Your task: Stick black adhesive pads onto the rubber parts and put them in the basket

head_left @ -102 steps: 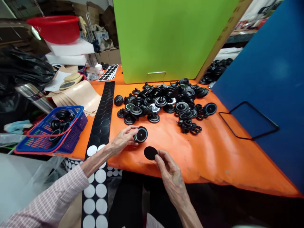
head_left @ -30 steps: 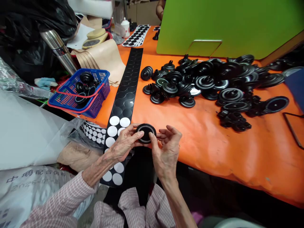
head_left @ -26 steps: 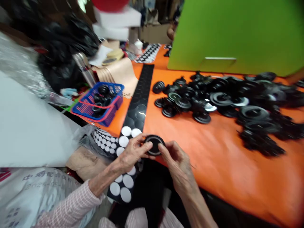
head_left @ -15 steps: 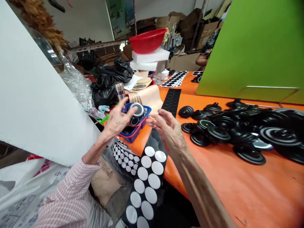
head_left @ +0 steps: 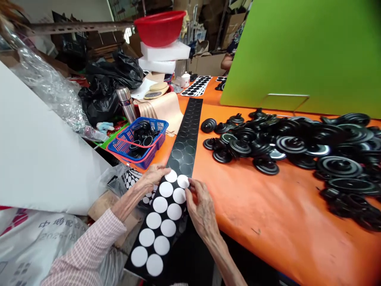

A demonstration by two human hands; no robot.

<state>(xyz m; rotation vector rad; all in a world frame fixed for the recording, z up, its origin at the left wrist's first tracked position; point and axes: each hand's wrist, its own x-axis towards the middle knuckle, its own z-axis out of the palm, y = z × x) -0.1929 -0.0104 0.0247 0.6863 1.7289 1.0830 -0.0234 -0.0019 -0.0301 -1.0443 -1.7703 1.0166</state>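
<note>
Across the near edge of the orange table (head_left: 238, 206) lies a black strip (head_left: 172, 193) bearing two rows of white discs (head_left: 160, 204). The left hand (head_left: 153, 177) rests its thumb at the strip's left margin; whether it pinches cannot be told. The right hand (head_left: 202, 206) has its thumb and forefinger slightly apart at the right margin; a pinch cannot be confirmed

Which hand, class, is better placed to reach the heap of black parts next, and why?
Probably the right hand: it is at the right edge of the strip, nearer the heap; the left hand is at the left edge.
</note>
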